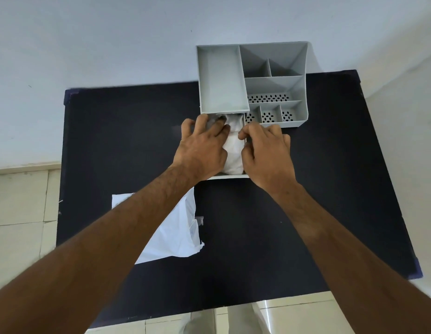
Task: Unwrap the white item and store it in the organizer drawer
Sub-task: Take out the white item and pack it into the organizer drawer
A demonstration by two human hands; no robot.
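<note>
So the white item (232,150) is already out of its wrap and sitting in the pulled-out drawer (230,176) of the grey organizer (253,83), right around the centre of the frame. It looks soft and crumpled, like cloth, a bunched-up lump that's narrower at the far end where it runs under the organizer's body. Can't tell exactly what it is, too wrinkled.

The person's left hand (202,150) is on the left side of it, fingers (219,130) spread and curled over the top, pressing down rather than pinching. The right hand (265,150) is on the right side, fingers bent in against the cloth and the drawer's wall; looks like a light pinch or a tuck, though how tight it is isn't clear. Neither hand is lifting anything.

Best guess on the step: stuffing the item down so it fits below the drawer's rim. Next would be letting go and sliding the drawer shut, which needs the cloth flat enough not to snag on the body above it.

Further out, the empty white wrapper (171,232) lies flat at lower left, partly under the left forearm, well apart from the organizer. Everything sits on a dark surface (330,189), and the organizer's top compartments look empty.
</note>
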